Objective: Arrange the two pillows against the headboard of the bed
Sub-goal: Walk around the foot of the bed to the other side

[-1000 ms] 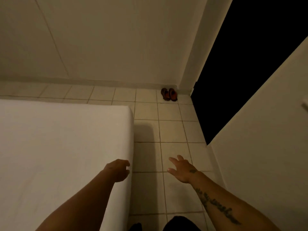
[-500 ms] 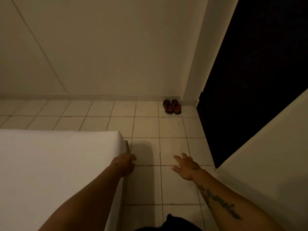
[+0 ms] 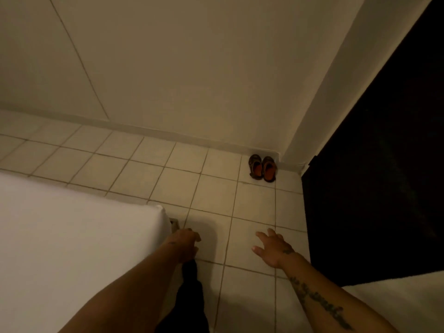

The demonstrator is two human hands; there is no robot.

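White bed (image 3: 72, 248) corner sits beside my loosely curled, empty left hand (image 3: 185, 241); farther right, my right hand (image 3: 271, 248) spreads empty

A bedroom in a home: a bed (image 3: 72, 248) with a white sheet, pale floor tiles (image 3: 216, 188), and sandals (image 3: 262, 168) by the wall (image 3: 192, 68).

The room is dim and yellowish around me. My bed sheet (image 3: 72, 248) is the brightest patch – flat, no detail. A soft shadow lies on the floor tiles (image 3: 209, 234) by my left hand (image 3: 186, 241). The doorway (image 3: 374, 188) is pure black. Wall lines bow toward the edges – everything looks slightly soft.
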